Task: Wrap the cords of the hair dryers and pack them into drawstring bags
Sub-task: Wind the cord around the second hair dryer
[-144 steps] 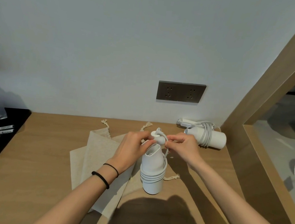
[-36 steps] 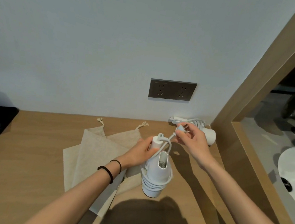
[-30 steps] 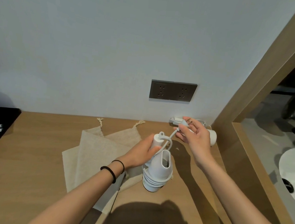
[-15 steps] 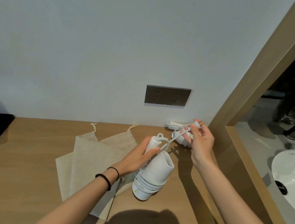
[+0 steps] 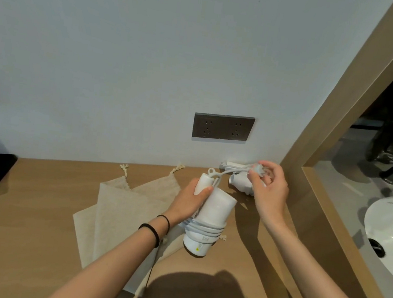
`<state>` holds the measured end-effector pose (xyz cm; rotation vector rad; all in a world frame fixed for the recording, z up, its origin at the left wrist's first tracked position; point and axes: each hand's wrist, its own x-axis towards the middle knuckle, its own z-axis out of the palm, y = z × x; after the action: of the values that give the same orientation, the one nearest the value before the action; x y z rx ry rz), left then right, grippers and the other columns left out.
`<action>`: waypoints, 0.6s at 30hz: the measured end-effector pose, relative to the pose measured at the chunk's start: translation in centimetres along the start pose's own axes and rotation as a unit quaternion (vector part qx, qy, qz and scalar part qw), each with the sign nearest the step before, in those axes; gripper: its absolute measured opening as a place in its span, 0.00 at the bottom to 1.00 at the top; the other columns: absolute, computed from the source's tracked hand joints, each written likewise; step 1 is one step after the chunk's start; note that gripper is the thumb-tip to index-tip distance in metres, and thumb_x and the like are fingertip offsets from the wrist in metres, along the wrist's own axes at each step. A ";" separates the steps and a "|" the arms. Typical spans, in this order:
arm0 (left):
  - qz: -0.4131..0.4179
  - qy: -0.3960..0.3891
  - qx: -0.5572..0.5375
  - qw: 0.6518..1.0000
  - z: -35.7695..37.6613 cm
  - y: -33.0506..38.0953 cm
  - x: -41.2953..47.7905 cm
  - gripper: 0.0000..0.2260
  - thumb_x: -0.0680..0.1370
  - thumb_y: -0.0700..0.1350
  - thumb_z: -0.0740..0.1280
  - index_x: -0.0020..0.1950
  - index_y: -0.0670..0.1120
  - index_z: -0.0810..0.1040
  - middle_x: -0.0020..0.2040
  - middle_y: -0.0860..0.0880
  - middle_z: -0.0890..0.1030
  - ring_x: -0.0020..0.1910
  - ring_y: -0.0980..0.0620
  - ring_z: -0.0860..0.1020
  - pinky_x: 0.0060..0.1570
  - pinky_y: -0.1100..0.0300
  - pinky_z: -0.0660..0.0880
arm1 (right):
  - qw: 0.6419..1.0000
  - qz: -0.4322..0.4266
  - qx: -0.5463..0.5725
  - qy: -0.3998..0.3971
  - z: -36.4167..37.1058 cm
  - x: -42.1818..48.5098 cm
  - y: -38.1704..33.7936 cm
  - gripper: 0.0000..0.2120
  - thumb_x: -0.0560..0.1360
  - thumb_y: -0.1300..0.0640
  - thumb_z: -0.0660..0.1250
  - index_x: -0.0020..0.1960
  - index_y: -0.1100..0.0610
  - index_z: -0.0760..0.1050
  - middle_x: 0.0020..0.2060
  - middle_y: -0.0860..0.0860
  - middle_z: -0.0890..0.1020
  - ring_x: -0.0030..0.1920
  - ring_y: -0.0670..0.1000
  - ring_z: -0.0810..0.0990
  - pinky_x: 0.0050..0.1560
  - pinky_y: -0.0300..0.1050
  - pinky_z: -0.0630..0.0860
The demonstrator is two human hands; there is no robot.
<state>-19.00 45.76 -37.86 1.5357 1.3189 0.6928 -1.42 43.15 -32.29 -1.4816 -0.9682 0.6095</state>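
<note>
1. Your left hand [image 5: 190, 201] grips the hair dryer [image 5: 212, 214] by its folded handle, over the desk [image 5: 24, 215].
2. Its cord [image 5: 206, 229] is coiled round the barrel.
3. Your right hand [image 5: 268, 194] pinches the plug [image 5: 258, 169] near the wall.
4. The drawstring bags [image 5: 119, 211] lie flat under your left wrist.

Wood counter [image 5: 34, 228], beige drawstring bags [image 5: 119, 213] overlapping at ctr, 2nd hair dryer [image 5: 238, 185] by back wall

Soft light from behind the wearer throws a dark shadow [image 5: 193, 293] on the desk [image 5: 37, 204], bottom centre; wide-angle distortion tilts the wooden frame [image 5: 341, 116] at right.
</note>
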 end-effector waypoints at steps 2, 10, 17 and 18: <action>-0.024 0.015 -0.028 0.999 0.7 -0.2 0.6 0.13 0.80 0.54 0.61 0.61 0.49 0.70 0.55 0.50 0.76 0.51 0.52 0.76 0.47 0.59 0.71 | 0.998 -0.023 -0.060 -0.014 0.0 -0.6 0.5 0.10 0.74 0.62 0.70 0.53 0.55 0.75 0.45 0.42 0.78 0.46 0.37 0.78 0.45 0.27 0.74; -0.132 0.021 -0.143 0.981 2.1 -1.4 2.4 0.14 0.80 0.48 0.61 0.59 0.39 0.74 0.50 0.43 0.79 0.44 0.50 0.77 0.40 0.60 0.73 | 0.984 -0.009 -0.164 -0.076 1.3 -2.3 6.0 0.10 0.74 0.60 0.70 0.55 0.55 0.78 0.48 0.47 0.78 0.44 0.43 0.76 0.42 0.28 0.71; -0.216 0.013 -0.161 0.963 2.6 -2.3 3.8 0.17 0.81 0.49 0.60 0.65 0.41 0.70 0.52 0.43 0.77 0.46 0.47 0.76 0.43 0.56 0.74 | 0.961 0.134 -0.201 -0.137 3.3 -2.0 9.2 0.14 0.81 0.57 0.58 0.66 0.55 0.67 0.61 0.54 0.73 0.55 0.51 0.74 0.56 0.44 0.71; -0.218 0.006 -0.146 0.965 2.6 -2.4 3.9 0.17 0.81 0.48 0.59 0.66 0.41 0.70 0.51 0.44 0.77 0.42 0.49 0.75 0.37 0.60 0.73 | 0.952 0.155 -0.213 -0.157 3.6 -1.8 9.3 0.16 0.81 0.54 0.57 0.68 0.55 0.65 0.64 0.54 0.70 0.58 0.52 0.73 0.60 0.46 0.70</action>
<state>-16.76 48.56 -41.64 0.9631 1.4293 0.5812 -3.31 44.02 -42.27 -1.9856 -1.1727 0.9263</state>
